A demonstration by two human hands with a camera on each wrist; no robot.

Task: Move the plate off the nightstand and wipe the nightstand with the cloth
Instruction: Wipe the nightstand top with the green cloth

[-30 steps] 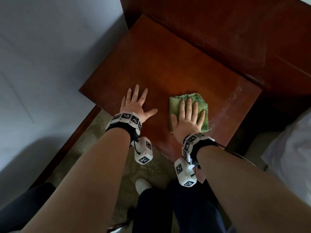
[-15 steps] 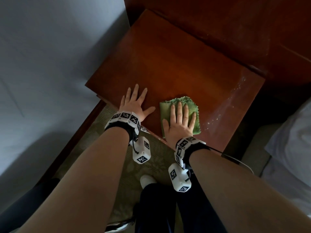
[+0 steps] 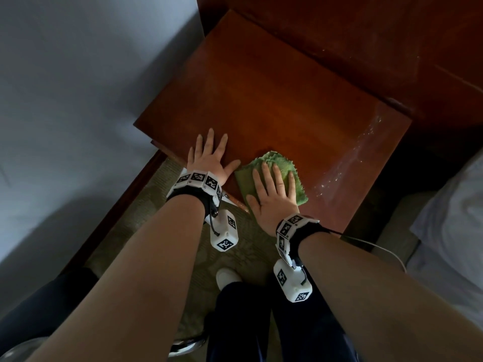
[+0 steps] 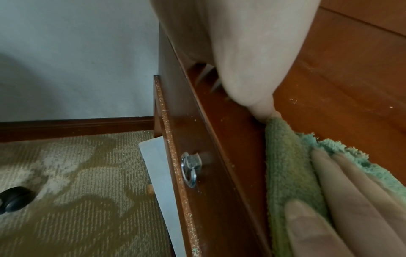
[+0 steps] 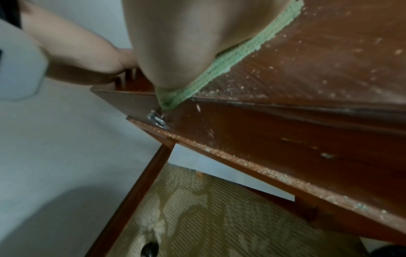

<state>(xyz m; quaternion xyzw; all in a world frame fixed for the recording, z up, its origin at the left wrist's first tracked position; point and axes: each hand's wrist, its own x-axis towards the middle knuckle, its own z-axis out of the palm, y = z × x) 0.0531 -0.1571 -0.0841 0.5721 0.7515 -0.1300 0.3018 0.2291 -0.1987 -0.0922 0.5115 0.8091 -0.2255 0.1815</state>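
The reddish wooden nightstand [image 3: 274, 95] fills the middle of the head view. A green cloth [image 3: 282, 165] lies at its front edge, its corner just over the rim. My right hand [image 3: 271, 186] presses flat on the cloth with straight fingers. In the left wrist view the cloth [image 4: 287, 165] shows under those fingers [image 4: 351, 200]. My left hand [image 3: 209, 158] rests flat on the bare wood beside it, thumb nearly touching the cloth. In the right wrist view the cloth [image 5: 237, 59] lies under my palm. No plate is in view.
Pale crumbs or dust [image 3: 347, 163] streak the nightstand's right side. A drawer front with a metal knob [image 4: 190, 167] sits below the top. A wall [image 3: 78, 100] stands left, a dark wooden headboard [image 3: 366, 35] behind, white bedding [image 3: 454, 205] right, patterned carpet [image 3: 162, 231] below.
My right hand has slid the cloth leftward and toward the front edge, close to my left thumb. The left hand stays flat in about the same spot.
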